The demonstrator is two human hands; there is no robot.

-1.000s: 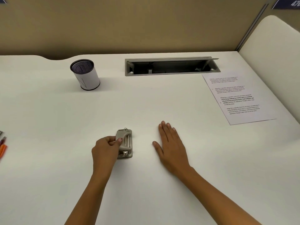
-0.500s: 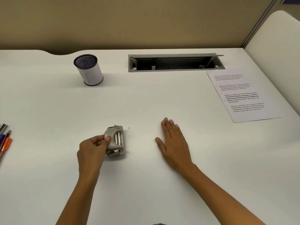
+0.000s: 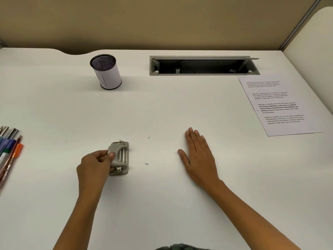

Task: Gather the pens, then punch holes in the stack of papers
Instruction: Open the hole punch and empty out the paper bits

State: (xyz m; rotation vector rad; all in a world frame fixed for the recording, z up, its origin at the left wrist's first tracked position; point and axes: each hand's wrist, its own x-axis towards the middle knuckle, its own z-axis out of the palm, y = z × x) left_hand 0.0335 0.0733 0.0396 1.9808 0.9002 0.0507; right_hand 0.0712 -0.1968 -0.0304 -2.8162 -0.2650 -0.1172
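The left hand (image 3: 94, 164) is closed on the hole punch (image 3: 119, 157) near the middle of the table (image 3: 54, 105); the right hand (image 3: 199, 156) lies flat, open and empty. The pens (image 3: 9, 150) lie ungathered at the left edge, and the papers (image 3: 281, 105) lie far right. Moving the punch may scatter more paper dots (image 3: 146, 163), or the pens may be forgotten.

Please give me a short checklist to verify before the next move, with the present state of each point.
1. Left hand grips the grey metal hole punch: ok.
2. Right hand free, flat on the white desk: ok.
3. Coloured pens gathered in the black mesh pen cup: not ok, they lie at the desk's left edge.
4. Printed paper sheets within the punch: not ok, far right.
5. Number of sheets: cannot tell.
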